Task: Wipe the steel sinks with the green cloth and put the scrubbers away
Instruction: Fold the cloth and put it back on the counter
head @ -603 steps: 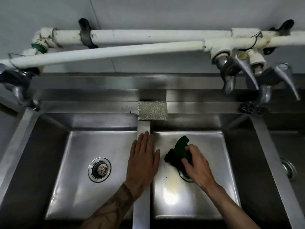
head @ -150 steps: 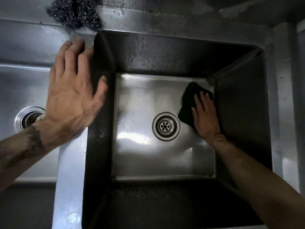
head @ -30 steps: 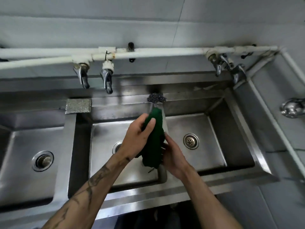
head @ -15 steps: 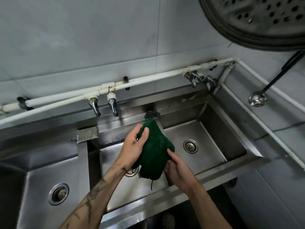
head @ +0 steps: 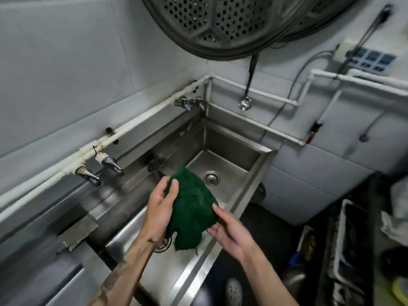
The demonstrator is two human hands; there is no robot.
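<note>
I hold the green cloth (head: 192, 208) up in the air above the steel sinks (head: 240, 171), between both hands. My left hand (head: 159, 208) grips its upper left edge with the thumb on top. My right hand (head: 229, 228) pinches its lower right edge. A dark steel-wool scrubber (head: 156, 162) lies on the back ledge between the middle and right basins. A flat grey scouring pad (head: 77, 230) rests on the ledge farther left.
White pipes with taps (head: 97, 171) run along the back wall; more taps (head: 191, 102) sit at the corner. Large perforated steel trays (head: 220, 23) hang overhead and a ladle (head: 245, 102) hangs on the right wall. Crates and clutter (head: 353, 250) stand on the floor at right.
The view has swung up and to the right, away from the left basin. Both hands keep the cloth raised, and it has spread out wider between them.
</note>
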